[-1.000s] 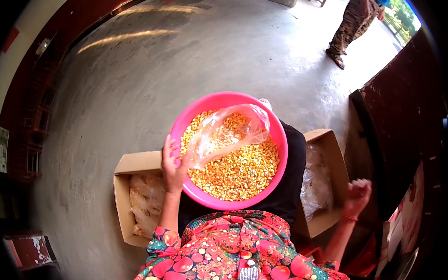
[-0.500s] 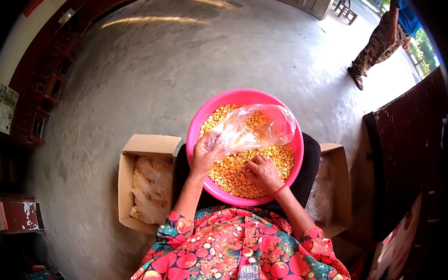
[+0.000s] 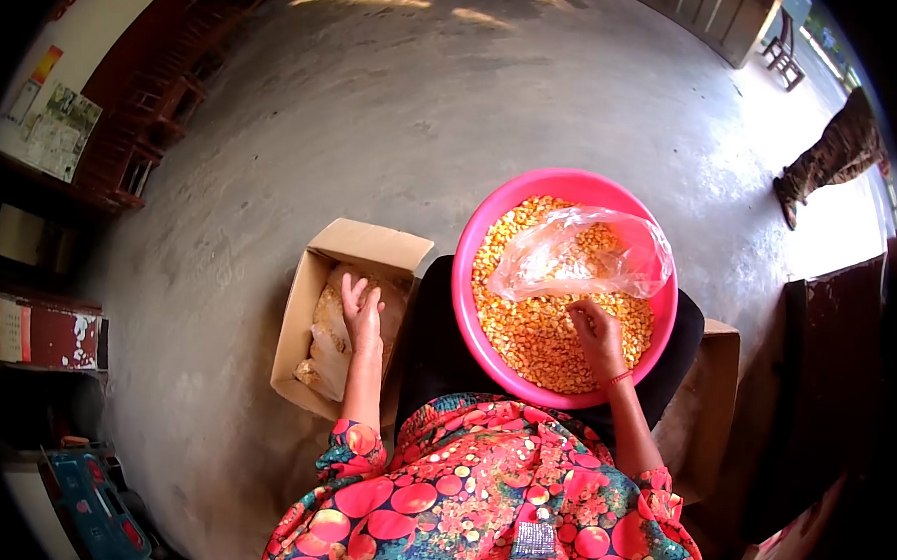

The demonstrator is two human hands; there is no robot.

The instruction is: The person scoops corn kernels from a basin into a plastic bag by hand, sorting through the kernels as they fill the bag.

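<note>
A pink basin [image 3: 464, 306] rests on my lap, holding yellow corn kernels [image 3: 526, 338]. Across the kernels lies a clear plastic bag [image 3: 569, 260], with neither hand on it. My left hand [image 3: 362, 311] is over the cardboard box [image 3: 297, 318] at my left, fingers spread and holding nothing; bags with yellowish contents [image 3: 327, 350] lie in that box. Above the kernels, just below the bag, is my right hand [image 3: 596, 337], its fingers pinched together; what they hold, if anything, is too small to make out.
Another cardboard box [image 3: 713, 412] stands at my right, partly behind my leg. At the upper right a person's leg [image 3: 835, 147] shows near a doorway and a wooden chair [image 3: 784, 54]. Dark wooden furniture [image 3: 154, 137] lines the left wall.
My left hand has let go of the plastic bag and moved left over the box. My right hand has lifted from the kernels. The view has turned left.
</note>
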